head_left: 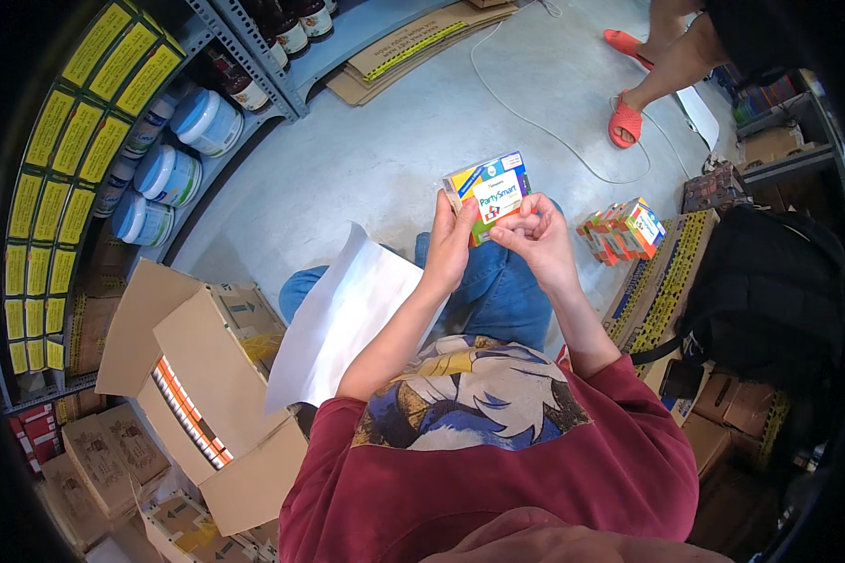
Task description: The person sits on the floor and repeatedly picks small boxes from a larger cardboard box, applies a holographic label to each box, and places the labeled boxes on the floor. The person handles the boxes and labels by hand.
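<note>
I'd say front-face work: left hand grips box, right hand at its 4 o'clock, can't tell if pinching; next needs steadiness

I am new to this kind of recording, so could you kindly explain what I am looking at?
Of course. There is no robot here: a person works with two bare hands. The single picture comes from a wide fisheye camera on the person's head, looking down, so straight edges bend near the rim.

The left hand holds a small box by its left side; the right hand touches its right side. Similar boxes rest on the floor to the right, near a black backpack. A white sheet lies by the left forearm, beside an open carton. At the top right, someone else's feet show in red slippers.
</note>
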Demonstrator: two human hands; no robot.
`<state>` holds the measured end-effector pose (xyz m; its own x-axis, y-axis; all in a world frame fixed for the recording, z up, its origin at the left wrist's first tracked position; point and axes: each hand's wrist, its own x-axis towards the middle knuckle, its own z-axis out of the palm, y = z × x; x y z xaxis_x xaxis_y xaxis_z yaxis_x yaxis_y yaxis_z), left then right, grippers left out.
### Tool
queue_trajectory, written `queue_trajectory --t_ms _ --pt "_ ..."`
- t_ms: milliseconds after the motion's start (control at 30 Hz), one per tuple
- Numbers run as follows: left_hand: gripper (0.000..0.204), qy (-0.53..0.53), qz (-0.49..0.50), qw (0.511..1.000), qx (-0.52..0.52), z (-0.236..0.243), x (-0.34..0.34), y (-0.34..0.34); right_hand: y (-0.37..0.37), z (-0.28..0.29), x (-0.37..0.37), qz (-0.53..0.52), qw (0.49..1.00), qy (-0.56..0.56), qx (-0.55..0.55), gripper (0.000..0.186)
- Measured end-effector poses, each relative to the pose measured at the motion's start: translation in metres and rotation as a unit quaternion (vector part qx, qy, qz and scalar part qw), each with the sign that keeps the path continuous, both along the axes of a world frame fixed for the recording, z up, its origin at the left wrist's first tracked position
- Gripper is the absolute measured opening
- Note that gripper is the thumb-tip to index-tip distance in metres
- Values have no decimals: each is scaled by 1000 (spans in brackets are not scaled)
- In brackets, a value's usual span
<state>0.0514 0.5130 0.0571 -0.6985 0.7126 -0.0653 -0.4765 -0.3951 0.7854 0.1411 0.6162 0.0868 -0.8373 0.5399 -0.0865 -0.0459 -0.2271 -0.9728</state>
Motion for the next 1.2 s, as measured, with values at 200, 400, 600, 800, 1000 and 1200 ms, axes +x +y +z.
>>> queue_trajectory --t_ms 200,400,600,800,1000,1200 --pt "25 -11 3 1000 10 -7 0 4 1 3 -4 -16 998 -21 57 39" --pt "26 -24 7 1000 -11 1 1 5 2 -4 -2 -34 997 -25 57 40" --pt "24 9 26 999 -24 1 4 7 -6 -4 -1 -72 983 -31 167 45" --pt "22 44 10 997 -57 -2 9 5 8 13 15 -144 876 -95 451 49" --pt "40 114 -191 973 -62 6 27 16 83 -8 82 31 992 -122 10 29" --pt "62 99 -249 960 -81 27 36 10 170 -25 175 -299 916 -243 109 27"
